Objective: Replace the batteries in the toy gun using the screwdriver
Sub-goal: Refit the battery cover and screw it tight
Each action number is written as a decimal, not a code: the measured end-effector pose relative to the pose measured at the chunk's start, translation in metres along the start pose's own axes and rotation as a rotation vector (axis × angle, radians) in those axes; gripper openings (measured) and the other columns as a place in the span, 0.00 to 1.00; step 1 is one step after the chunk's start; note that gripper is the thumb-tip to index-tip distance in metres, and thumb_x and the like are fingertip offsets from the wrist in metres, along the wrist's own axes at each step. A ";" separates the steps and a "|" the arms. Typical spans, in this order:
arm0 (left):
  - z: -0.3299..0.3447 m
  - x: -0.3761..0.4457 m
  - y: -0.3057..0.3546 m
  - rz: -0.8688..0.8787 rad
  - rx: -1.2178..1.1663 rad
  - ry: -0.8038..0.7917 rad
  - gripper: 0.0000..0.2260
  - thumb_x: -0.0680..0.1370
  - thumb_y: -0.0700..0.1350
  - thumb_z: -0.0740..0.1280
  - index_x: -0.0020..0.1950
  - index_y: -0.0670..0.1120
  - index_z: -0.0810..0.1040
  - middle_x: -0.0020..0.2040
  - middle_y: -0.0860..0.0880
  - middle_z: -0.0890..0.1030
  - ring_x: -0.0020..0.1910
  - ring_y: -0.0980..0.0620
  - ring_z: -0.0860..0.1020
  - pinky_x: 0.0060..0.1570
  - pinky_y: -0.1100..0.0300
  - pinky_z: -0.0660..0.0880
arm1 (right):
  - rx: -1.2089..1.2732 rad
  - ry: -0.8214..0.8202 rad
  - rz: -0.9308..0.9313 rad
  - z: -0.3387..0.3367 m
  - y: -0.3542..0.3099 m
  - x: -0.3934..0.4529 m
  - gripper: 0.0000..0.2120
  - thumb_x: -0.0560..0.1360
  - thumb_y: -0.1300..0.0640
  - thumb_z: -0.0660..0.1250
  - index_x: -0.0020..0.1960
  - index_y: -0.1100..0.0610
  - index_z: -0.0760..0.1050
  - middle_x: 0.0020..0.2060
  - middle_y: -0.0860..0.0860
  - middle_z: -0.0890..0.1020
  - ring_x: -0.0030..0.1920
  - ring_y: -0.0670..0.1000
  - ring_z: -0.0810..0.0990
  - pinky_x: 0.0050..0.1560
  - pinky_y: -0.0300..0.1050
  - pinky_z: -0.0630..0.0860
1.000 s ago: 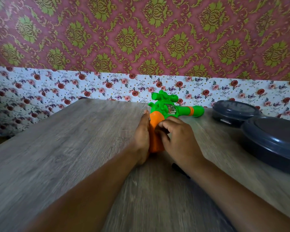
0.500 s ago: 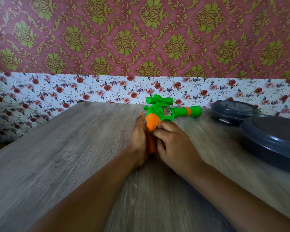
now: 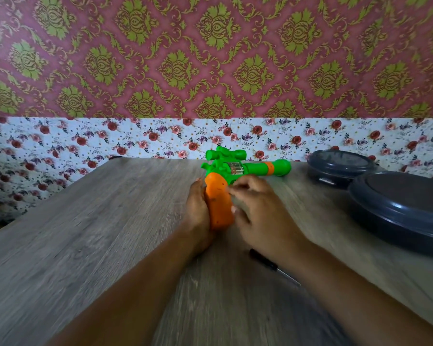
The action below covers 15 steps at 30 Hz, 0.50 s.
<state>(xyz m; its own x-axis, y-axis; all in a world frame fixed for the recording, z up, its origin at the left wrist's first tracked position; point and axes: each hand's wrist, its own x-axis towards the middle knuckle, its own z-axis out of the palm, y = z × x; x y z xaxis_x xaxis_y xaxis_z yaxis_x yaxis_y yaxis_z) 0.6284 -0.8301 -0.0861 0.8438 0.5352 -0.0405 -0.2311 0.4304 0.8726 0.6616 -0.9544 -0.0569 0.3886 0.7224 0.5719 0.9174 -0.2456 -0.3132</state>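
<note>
Toy gun (image 3: 235, 171) lies flat mid-table, barrel pointing right. Left hand (image 3: 198, 211) braces orange grip (image 3: 219, 203), fingers straight. Right hand (image 3: 258, 211) blurred beside grip; hold unclear. Screwdriver (image 3: 273, 267) just nearer than gun. Likely light, stiff, slick plastic; hold by grip.

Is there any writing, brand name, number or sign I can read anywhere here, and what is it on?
None can be read.
Green and orange plastic toy gun: a small silvery panel on its side, too small and blurred to show any text.
Two dark grey round lidded containers: no print visible.
Floral and damask wallpaper: patterns only, no words.
</note>
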 end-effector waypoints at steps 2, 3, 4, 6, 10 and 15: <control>-0.002 0.003 0.000 0.002 -0.012 0.047 0.25 0.81 0.57 0.47 0.58 0.41 0.75 0.45 0.40 0.80 0.42 0.46 0.78 0.39 0.58 0.76 | 0.017 0.045 0.049 -0.018 0.005 0.006 0.12 0.74 0.59 0.65 0.56 0.60 0.78 0.54 0.53 0.74 0.57 0.49 0.72 0.56 0.35 0.65; -0.002 0.003 0.000 0.007 -0.012 0.068 0.24 0.81 0.57 0.47 0.59 0.42 0.74 0.44 0.41 0.78 0.42 0.46 0.77 0.40 0.56 0.74 | 0.009 0.004 0.075 -0.027 0.008 0.008 0.09 0.74 0.58 0.67 0.52 0.60 0.79 0.50 0.52 0.75 0.52 0.47 0.74 0.52 0.37 0.68; -0.002 0.004 0.001 0.013 -0.005 0.081 0.23 0.81 0.57 0.48 0.57 0.43 0.74 0.44 0.41 0.78 0.40 0.46 0.77 0.40 0.56 0.74 | -0.012 -0.088 0.109 -0.036 0.012 0.008 0.07 0.74 0.56 0.68 0.47 0.59 0.80 0.45 0.50 0.77 0.47 0.47 0.76 0.46 0.39 0.69; -0.003 0.004 0.001 0.002 -0.007 0.091 0.21 0.82 0.57 0.48 0.57 0.45 0.73 0.43 0.42 0.78 0.39 0.48 0.77 0.39 0.56 0.75 | -0.085 -0.385 0.216 -0.049 0.018 0.006 0.10 0.71 0.51 0.70 0.40 0.59 0.79 0.37 0.50 0.80 0.38 0.47 0.78 0.38 0.41 0.71; -0.005 0.003 0.002 -0.019 -0.040 0.108 0.25 0.81 0.59 0.50 0.69 0.43 0.68 0.46 0.42 0.79 0.40 0.47 0.79 0.37 0.55 0.77 | -0.141 -0.863 0.403 -0.048 0.023 -0.001 0.17 0.66 0.46 0.75 0.41 0.60 0.77 0.33 0.53 0.80 0.33 0.50 0.78 0.33 0.40 0.73; -0.005 0.002 0.001 -0.024 -0.015 0.122 0.26 0.81 0.60 0.50 0.72 0.45 0.65 0.47 0.42 0.79 0.41 0.48 0.79 0.35 0.56 0.77 | 0.007 -0.860 0.460 -0.041 0.023 0.000 0.16 0.68 0.51 0.74 0.46 0.62 0.77 0.34 0.54 0.78 0.30 0.48 0.75 0.28 0.38 0.73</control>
<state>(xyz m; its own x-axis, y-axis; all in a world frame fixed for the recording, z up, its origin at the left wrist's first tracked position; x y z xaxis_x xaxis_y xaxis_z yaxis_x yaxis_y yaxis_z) 0.6275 -0.8244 -0.0876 0.7839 0.6090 -0.1208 -0.2198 0.4541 0.8634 0.6867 -0.9868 -0.0327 0.5107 0.7829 -0.3553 0.6904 -0.6197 -0.3733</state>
